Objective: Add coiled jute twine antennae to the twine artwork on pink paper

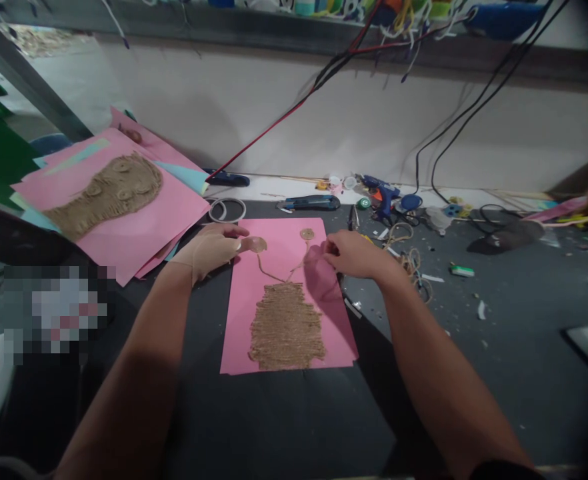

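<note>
A pink sheet of paper [289, 230] lies on the dark table, with rows of brown twine [287, 327] forming a wide body on its lower half. Two thin twine strands rise from it in a V towards two small coils, a left coil [259, 245] and a right coil [307, 234]. My left hand [209, 252] rests at the sheet's left edge, its thumb touching the left coil and its fingers apart. Over the right edge is my right hand [351, 253], fingers curled into a pinch beside the right coil; whatever they hold is hidden.
Stacked pink sheets with a twine figure [119, 187] lie at left. Behind are a roll of tape [227, 210], a box cutter [309, 202] and a blue glue gun [381, 193]. Loose twine [411, 263] and a green lighter [461, 271] lie at right. Cables hang above.
</note>
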Available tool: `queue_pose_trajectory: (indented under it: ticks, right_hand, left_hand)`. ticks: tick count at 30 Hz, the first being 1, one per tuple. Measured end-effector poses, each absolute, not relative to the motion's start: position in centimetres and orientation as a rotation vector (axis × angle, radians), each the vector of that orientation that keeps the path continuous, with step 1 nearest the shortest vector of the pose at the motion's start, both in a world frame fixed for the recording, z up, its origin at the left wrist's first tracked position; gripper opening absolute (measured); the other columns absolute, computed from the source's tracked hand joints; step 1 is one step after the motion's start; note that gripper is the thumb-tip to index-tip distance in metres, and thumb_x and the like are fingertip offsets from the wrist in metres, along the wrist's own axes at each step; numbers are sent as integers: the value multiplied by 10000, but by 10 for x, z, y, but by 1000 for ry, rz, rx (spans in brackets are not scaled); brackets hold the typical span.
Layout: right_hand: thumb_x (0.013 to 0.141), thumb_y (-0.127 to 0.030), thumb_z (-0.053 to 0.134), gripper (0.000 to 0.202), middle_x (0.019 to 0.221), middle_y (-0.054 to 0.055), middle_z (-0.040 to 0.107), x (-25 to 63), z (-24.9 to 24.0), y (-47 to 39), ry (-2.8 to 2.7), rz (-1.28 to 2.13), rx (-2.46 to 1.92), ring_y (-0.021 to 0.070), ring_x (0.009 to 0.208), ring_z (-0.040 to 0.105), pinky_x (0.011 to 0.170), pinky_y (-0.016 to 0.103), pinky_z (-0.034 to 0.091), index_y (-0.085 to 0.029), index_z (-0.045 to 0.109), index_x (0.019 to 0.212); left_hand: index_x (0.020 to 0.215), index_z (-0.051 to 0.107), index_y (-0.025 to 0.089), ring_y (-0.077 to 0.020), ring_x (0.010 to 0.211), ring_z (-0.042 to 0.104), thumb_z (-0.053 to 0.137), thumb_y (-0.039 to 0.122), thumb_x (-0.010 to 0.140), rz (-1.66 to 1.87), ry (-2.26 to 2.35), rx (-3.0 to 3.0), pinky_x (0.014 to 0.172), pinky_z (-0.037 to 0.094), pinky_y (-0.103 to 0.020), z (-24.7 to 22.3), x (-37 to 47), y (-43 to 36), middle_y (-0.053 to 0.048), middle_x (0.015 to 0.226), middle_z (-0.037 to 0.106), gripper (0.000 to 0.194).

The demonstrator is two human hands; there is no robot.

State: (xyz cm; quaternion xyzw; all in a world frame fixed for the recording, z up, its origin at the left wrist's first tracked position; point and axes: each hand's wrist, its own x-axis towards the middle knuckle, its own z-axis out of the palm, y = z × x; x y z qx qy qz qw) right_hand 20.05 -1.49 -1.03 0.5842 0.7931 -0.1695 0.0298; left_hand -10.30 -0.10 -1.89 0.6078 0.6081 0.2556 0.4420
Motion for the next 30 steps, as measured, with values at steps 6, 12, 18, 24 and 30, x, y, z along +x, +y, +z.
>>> queue_pose_trajectory:
  ticks: [6,12,18,24,30]
  right_hand:
    - [901,-146,607,110,918,109,768,202,2,-23,2347,-540,1654,208,822,680,654,286,372,-163,705,854]
    - [920,-155,599,116,1010,142,776,201,0,-24,2297,-538,1652,245,921,708,674,292,384,-153,715,927]
    - [915,-171,600,108,929,94,763,196,-8,-22,2459,-556,1726,218,849,674,678,303,382,-185,700,879]
    - [915,-193,602,106,936,97,760,188,-8,-23,2644,-662,1820,203,841,656,704,302,408,-172,705,902]
    - [929,-226,616,54,827,42,723,181,7,-29,2818,-904,1911,169,742,620,689,295,412,-189,656,923]
  left_hand:
    - [1103,792,234,-268,1066,730,859,588,705,493,1475,1436,812,631,-328,-8,-100,-6,-129,1343,708,536]
    - [1186,767,220,-237,946,765,815,569,727,299,1581,1518,846,604,-318,9,-92,-11,-118,1297,739,578]
    - [1290,743,227,-292,1044,734,802,626,703,230,1625,1615,864,595,-358,21,-91,-14,-138,1335,720,712]
    - [1190,787,307,-278,1081,708,806,569,736,360,1548,1776,947,559,-392,26,-87,-16,-75,1319,727,525]
    - [1087,809,245,-275,1091,710,788,461,735,365,1174,1883,961,556,-388,24,-66,-25,-82,1334,734,414]
